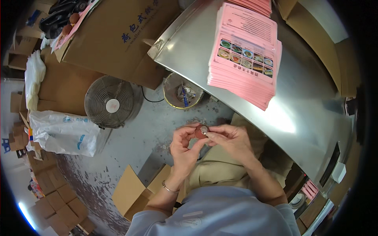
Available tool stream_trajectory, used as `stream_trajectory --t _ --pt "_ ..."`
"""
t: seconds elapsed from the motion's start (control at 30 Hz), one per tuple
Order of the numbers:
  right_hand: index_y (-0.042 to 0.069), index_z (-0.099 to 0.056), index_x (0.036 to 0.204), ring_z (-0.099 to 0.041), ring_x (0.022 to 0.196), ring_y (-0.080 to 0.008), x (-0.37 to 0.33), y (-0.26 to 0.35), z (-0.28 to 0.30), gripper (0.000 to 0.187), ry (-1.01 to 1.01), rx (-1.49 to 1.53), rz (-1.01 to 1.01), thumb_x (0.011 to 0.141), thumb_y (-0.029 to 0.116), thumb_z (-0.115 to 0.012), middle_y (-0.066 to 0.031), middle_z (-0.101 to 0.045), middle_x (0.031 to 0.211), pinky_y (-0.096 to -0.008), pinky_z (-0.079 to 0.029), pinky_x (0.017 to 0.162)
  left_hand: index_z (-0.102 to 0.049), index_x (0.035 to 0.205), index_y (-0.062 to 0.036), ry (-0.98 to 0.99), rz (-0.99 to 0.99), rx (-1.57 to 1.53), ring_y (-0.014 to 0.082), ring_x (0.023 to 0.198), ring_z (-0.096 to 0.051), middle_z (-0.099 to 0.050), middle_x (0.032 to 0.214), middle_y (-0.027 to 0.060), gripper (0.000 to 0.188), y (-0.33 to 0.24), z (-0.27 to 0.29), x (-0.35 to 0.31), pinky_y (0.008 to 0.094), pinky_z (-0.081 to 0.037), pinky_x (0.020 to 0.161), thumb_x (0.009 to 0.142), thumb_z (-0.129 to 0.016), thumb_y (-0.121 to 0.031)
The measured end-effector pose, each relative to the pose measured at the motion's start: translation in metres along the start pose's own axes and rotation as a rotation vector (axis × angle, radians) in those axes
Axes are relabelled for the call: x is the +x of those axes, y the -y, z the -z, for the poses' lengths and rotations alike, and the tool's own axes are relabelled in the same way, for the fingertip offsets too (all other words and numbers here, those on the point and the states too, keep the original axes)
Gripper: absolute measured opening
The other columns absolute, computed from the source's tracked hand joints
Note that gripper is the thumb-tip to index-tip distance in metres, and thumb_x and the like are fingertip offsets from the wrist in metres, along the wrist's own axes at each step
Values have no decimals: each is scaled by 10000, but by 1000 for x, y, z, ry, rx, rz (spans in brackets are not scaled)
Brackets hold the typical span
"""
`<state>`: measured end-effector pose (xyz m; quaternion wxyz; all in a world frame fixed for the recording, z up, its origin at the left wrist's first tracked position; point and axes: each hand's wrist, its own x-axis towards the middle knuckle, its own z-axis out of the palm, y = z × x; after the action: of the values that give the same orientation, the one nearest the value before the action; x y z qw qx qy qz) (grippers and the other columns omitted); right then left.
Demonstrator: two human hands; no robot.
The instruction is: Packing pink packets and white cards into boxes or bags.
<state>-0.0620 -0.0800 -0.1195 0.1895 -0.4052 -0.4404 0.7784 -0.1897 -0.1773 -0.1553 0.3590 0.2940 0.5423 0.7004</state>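
In front of my lap, my left hand (183, 146) holds a small round reddish-brown disc (199, 133) between thumb and fingers. My right hand (233, 141) meets it from the other side, with thumb and forefinger pinched at its edge. A small silvery round piece (204, 129) shows on the disc, by the right fingertips. Whether that piece is fixed to the disc or separate, I cannot tell. Both hands are raised off the metal table (181, 63), a little beyond its near edge.
A stack of pink printed sheets (244, 59) lies on the table. Below stand a waste bin (167, 94) and a round floor fan (103, 98). A white plastic bag (63, 133) lies beside the fan. An opened cardboard box (130, 188) sits near my left forearm; a large carton (110, 47) stands behind.
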Motion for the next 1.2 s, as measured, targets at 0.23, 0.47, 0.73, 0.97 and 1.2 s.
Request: stream_trajectory --t 0.23,0.47,0.73,0.97,1.2 --pt "-29 -700 1117 -658 780 -90 -10 -4 15 246 6 -122 -5 915 111 -696 -79 -721 965 -222 -546 697 -562 1156 31 107 -98 388 190 1011 -622 -524 1184 110 444 -3 -5 -6 327 -542 900 766 -759 109" --pt "-1 -602 1290 -658 886 -105 -10 -4 20 371 168 134 -9 961 165 -643 -95 -697 1102 -246 -543 779 -591 1154 19 80 55 163 181 1026 -627 -630 1190 126 421 -7 -8 -5 321 -533 910 777 -770 74" --pt "-7 -573 1261 -656 952 -138 -9 -29 27 330 127 253 63 953 94 -631 -86 -673 1103 -281 -562 827 -632 1201 19 100 262 3 157 1024 -617 -664 1157 120 328 -12 -9 -8 290 -516 883 879 -692 26" --pt "-12 -536 1223 -622 1017 -127 -8 -42 18 378 34 175 243 875 -54 -677 -81 -639 1114 -276 -529 908 -699 1167 -7 92 189 280 111 886 -589 -659 1010 70 269 -22 -6 0 223 -483 752 899 -681 -1" --pt "-45 -522 1207 -653 978 -186 -4 -52 17 343 19 87 336 886 -84 -637 -141 -649 1122 -328 -541 890 -723 1120 -8 68 196 335 69 789 -542 -624 873 18 242 -18 -5 -1 201 -433 657 880 -697 7"
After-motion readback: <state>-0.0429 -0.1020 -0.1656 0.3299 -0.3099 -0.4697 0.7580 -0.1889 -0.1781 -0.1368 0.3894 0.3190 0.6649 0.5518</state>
